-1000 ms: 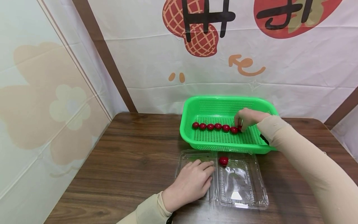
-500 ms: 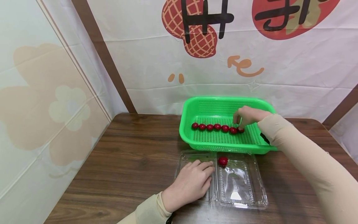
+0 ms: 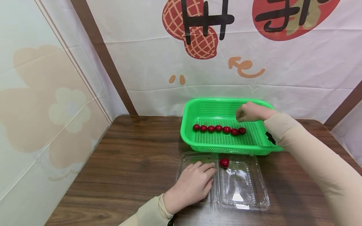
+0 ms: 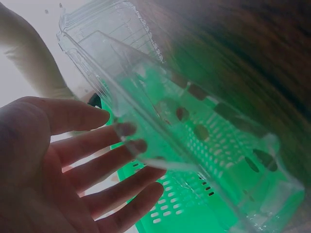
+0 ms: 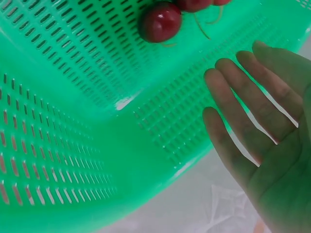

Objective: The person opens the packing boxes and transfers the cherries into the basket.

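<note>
A row of several red cherries lies across the floor of a green perforated basket. My right hand hovers over the basket's right part, above and apart from the row's last cherry. In the right wrist view its fingers are loosely extended and hold nothing; thin stems show on the cherries. My left hand lies over the left half of a clear hinged plastic box, its fingers extended, fingertips at the plastic edge. One cherry sits in the upper left corner of the box's right half.
Both containers stand on a dark wood table, the box directly in front of the basket. Behind the table hangs a printed white cloth, with another pale cloth along the left side.
My right hand has let go of the cherry at the row's right end and risen a little above it. The left hand has stayed in place.
</note>
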The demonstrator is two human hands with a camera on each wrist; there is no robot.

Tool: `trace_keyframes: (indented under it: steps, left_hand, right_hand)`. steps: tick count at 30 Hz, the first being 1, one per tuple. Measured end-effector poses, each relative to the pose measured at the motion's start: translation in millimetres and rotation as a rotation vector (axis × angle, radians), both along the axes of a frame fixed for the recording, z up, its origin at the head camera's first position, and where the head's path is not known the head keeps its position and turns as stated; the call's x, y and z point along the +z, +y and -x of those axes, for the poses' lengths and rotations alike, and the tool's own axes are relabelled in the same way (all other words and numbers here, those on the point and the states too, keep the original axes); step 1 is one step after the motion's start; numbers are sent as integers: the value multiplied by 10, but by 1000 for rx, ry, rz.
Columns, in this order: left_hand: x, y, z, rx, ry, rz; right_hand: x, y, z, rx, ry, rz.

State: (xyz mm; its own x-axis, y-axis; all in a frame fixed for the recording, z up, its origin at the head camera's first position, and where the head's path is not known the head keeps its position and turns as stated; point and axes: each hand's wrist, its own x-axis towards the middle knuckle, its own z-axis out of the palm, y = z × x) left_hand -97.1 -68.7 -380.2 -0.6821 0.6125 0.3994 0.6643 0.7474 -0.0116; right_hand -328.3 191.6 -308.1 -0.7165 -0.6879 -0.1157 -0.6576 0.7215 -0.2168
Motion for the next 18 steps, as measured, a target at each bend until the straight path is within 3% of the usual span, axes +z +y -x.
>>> trace_keyframes:
  steps: [10, 18]
  left_hand:
    - [-22, 5, 10, -5, 20, -4]
    - [-31, 4, 8, -6, 25, -7]
  right_hand:
    - [116, 72, -77, 20, 41, 74]
    - [210, 64, -244, 85, 94, 121]
